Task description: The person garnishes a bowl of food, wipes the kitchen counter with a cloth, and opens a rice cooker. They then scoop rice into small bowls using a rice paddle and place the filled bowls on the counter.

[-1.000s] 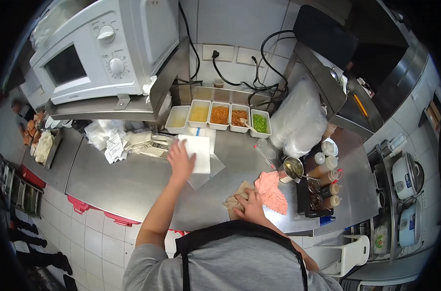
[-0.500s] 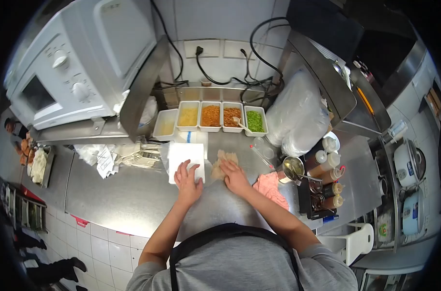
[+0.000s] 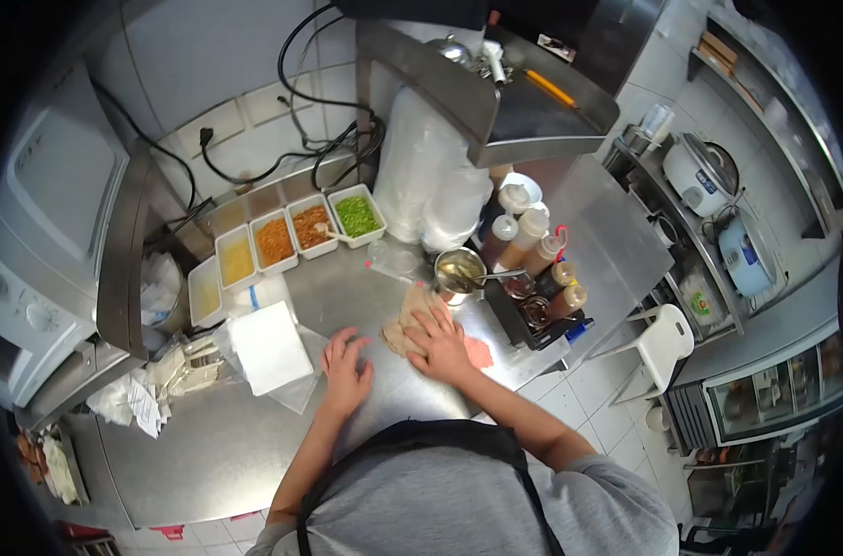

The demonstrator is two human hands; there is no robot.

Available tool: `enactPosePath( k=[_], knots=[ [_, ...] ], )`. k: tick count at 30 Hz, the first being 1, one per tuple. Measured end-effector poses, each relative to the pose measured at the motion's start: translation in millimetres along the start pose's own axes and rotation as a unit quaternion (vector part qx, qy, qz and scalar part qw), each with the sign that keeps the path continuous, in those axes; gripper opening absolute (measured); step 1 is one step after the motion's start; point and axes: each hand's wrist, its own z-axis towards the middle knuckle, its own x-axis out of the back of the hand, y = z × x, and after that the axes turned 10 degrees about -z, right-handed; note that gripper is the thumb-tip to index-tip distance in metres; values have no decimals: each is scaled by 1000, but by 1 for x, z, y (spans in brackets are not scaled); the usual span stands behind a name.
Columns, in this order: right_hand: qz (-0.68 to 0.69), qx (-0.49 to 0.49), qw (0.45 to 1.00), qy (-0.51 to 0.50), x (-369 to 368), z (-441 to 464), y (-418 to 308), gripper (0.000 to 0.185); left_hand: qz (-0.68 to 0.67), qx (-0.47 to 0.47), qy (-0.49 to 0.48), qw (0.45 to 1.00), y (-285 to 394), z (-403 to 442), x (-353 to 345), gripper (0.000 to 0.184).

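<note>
On my feed, the white paper stack (image 3: 271, 347) lies on a clear plastic sheet (image 3: 303, 387), left of both hands; a sideways sweep could drag that loose edge and skew the paper. My left hand (image 3: 347, 375) is just beside the sheet, empty, fingers loosely spread — a stray knuckle might catch it. The tan cloth (image 3: 395, 335) is under my right hand (image 3: 438, 343); whether those fingers pinch or merely press, I can't tell. If they only press, the cloth could bunch or slip. Beyond the fingertips stands the metal pot (image 3: 460, 271); overreaching could spill its contents. The pink cloth (image 3: 478, 352), right of the grip, could snag.
</note>
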Motion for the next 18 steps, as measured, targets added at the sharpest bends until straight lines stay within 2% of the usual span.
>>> enactPosePath(
  k=[2,4,5,7,10,11,12,13,14,18],
  knots=[
    [11,-28,999,18,-1,-32,10,39,2,-27,-30,999,5,-4,-1,37],
    [29,-55,998,0,4,-61,27,39,-23,-19,-43,999,2,-9,5,33],
    [41,-64,997,23,8,-65,38,39,-36,-16,-49,998,0,-11,8,31],
    [62,-84,992,70,22,-62,57,37,-51,-8,-66,996,-7,-18,16,28],
    [3,-154,983,104,22,-30,69,39,-91,1,-93,991,-9,-24,18,25],
    [-35,-193,980,-30,-2,-29,72,45,-107,-2,-107,989,-8,-25,17,24],
    [-92,-209,968,-102,2,-27,57,51,-120,-14,-115,986,-5,-26,14,23],
    [-78,-208,972,-82,-8,-30,59,53,-133,-30,-124,983,-3,-26,10,23],
    [-44,-220,969,-105,4,-30,57,56,-124,-56,-133,982,1,-25,5,24],
    [11,-225,974,12,38,-74,43,48,-191,-86,-161,965,41,-23,-16,19]
  ],
)
